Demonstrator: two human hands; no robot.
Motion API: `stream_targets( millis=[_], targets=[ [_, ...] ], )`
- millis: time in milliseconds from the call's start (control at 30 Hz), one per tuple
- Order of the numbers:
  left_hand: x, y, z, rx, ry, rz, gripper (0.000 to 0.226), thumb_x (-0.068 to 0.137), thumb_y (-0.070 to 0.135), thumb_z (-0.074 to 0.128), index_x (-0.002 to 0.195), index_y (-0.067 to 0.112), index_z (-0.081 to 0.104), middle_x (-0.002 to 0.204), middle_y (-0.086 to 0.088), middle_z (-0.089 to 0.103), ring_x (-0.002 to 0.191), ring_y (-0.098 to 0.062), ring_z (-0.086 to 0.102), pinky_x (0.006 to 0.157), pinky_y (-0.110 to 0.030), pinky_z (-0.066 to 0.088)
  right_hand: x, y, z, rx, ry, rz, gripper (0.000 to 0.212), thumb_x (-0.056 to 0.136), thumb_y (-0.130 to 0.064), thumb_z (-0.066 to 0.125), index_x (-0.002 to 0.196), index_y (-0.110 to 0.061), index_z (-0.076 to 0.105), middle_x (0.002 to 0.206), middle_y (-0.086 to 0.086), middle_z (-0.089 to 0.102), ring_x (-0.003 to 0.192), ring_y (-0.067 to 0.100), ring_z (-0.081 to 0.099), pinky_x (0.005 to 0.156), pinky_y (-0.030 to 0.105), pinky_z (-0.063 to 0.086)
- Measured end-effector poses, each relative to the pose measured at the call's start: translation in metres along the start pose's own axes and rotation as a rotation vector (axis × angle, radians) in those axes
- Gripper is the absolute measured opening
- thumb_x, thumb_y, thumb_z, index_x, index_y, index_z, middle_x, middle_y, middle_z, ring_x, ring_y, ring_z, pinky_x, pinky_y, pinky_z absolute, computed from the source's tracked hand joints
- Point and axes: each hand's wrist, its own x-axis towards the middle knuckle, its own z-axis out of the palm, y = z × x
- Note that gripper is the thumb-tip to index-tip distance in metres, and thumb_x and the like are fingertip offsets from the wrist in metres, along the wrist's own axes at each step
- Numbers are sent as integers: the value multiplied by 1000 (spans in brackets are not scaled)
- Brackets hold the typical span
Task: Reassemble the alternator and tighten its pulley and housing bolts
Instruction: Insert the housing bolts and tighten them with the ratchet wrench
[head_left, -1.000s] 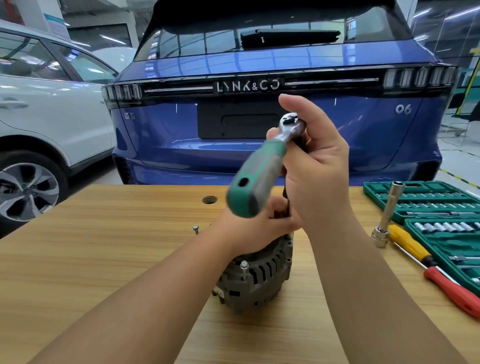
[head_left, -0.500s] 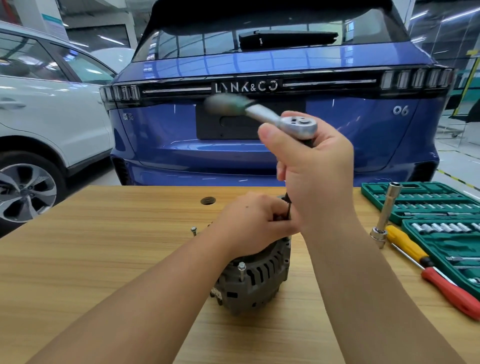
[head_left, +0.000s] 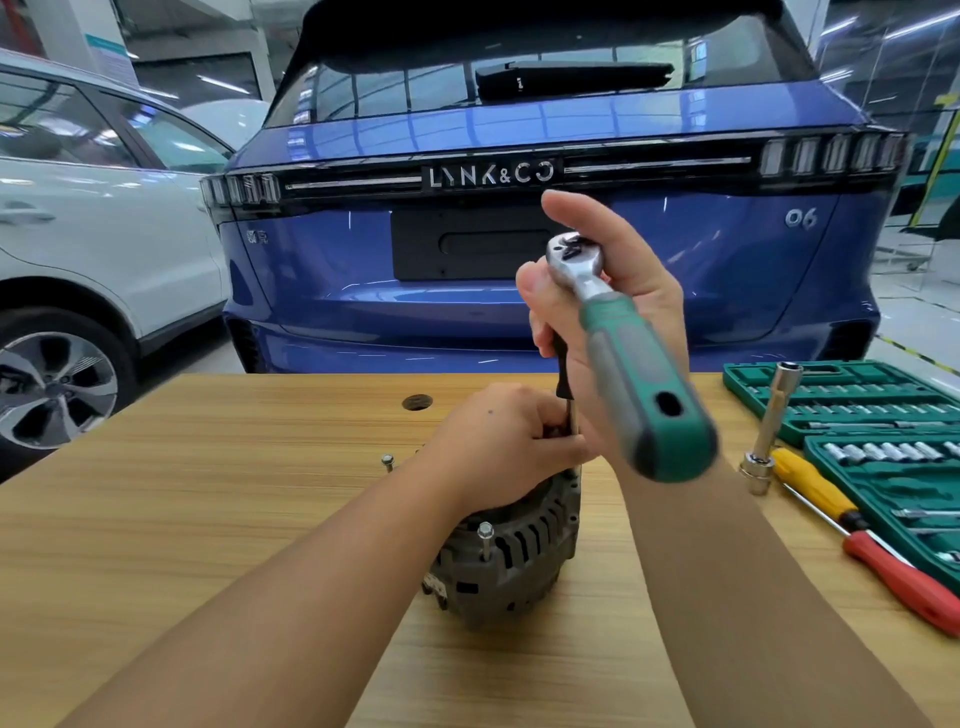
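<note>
I have the alternator (head_left: 511, 561) standing on the counter (head_left: 208, 519), near its middle, with my left hand (head_left: 506, 447) on top of it. That hand's fingers are curled round the lower end of the extension bar (head_left: 565, 384), steadying it where it meets the housing. My right hand (head_left: 613, 322) is up high, fingers wrapped round the bar just under the ratchet (head_left: 618, 332) head, and the green handle juts out toward me with nothing holding it.

My worry is the tall stack. With the bar this long, any sideways lean could tip the socket off the bolt head and round it, or rock the alternator over, since nothing clamps it. I judge that the free handle could also swing and knock my left wrist. One bolt (head_left: 485, 538) stands proud on the near side of the housing and another (head_left: 387, 461) stands loose on the counter behind, so uneven tightening could cock the housing halves.

The counter is pale wood grain with a round hole (head_left: 417, 401) toward the back. A green socket case (head_left: 883, 431) lies open at right, with a yellow and red screwdriver (head_left: 857, 525) and a long socket (head_left: 774, 426) just beside it. Behind stand a blue car (head_left: 519, 130) and a white one (head_left: 93, 234).
</note>
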Motion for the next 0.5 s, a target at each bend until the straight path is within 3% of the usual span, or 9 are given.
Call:
stream_targets(
  millis=[100, 133, 200, 267, 300, 333, 400, 433, 500],
  targets=[
    [-1, 4, -2, -22, -34, -1, 17, 80, 55, 72, 72, 65, 61, 74, 13, 67, 68, -8, 61, 82, -51, 59, 2, -1, -6, 119, -32, 101, 53, 94, 11, 50, 119, -31, 70, 74, 14, 53, 57, 20, 46, 52, 24, 45],
    [0, 4, 0, -54, -39, -14, 14, 67, 69, 65, 77, 60, 64, 84, 8, 71, 77, -13, 66, 86, -55, 59, 2, -3, -9, 200, -51, 153, 54, 95, 10, 41, 121, -27, 69, 77, 12, 59, 59, 21, 51, 55, 25, 47],
    [5, 5, 3, -95, -68, -37, 50, 58, 81, 52, 84, 42, 71, 98, -6, 75, 93, -26, 69, 93, -60, 55, 1, -6, -11, 349, -115, 230, 49, 95, -4, 30, 125, -20, 66, 85, 10, 64, 67, 19, 59, 62, 25, 52],
    [9, 2, 6, -102, -80, -49, 70, 70, 76, 55, 99, 16, 75, 102, -15, 75, 97, -36, 70, 93, -61, 54, 0, -10, -10, 292, -141, 253, 41, 94, -24, 37, 126, -20, 63, 92, 13, 59, 72, 17, 60, 67, 25, 51],
    [10, 0, 7, -107, -65, -55, 63, 78, 68, 59, 100, 11, 75, 99, -15, 76, 94, -36, 71, 90, -60, 55, 0, -11, -8, 212, -110, 255, 38, 94, -31, 44, 126, -22, 62, 94, 13, 59, 73, 16, 59, 68, 24, 51],
    [11, -4, 7, -110, -36, -54, 52, 84, 61, 62, 95, 12, 75, 91, -7, 77, 88, -30, 72, 84, -53, 58, 0, -11, -6, 154, -56, 255, 38, 92, -34, 51, 126, -22, 61, 93, 10, 60, 73, 15, 58, 69, 25, 50],
    [11, -7, 4, -37, -1, -63, 44, 84, 68, 54, 85, 29, 73, 71, 14, 69, 65, -3, 63, 62, -32, 53, -1, -11, -2, 96, 69, 228, 43, 88, -32, 64, 128, -17, 56, 83, 1, 63, 70, 13, 55, 68, 27, 50],
    [10, -6, 3, 17, -17, -66, 49, 84, 75, 48, 86, 33, 73, 69, 16, 67, 62, -2, 60, 58, -27, 47, 0, -12, -1, 48, 139, 205, 44, 87, -31, 69, 127, -15, 56, 77, -2, 61, 66, 12, 53, 65, 26, 49],
    [10, -4, 0, 57, -51, -47, 49, 92, 75, 43, 95, 37, 74, 82, 13, 71, 77, -1, 61, 65, -33, 53, 1, -14, -2, -52, 272, 171, 33, 85, -26, 76, 112, -13, 61, 66, -4, 55, 57, 10, 47, 55, 22, 44]
  ],
)
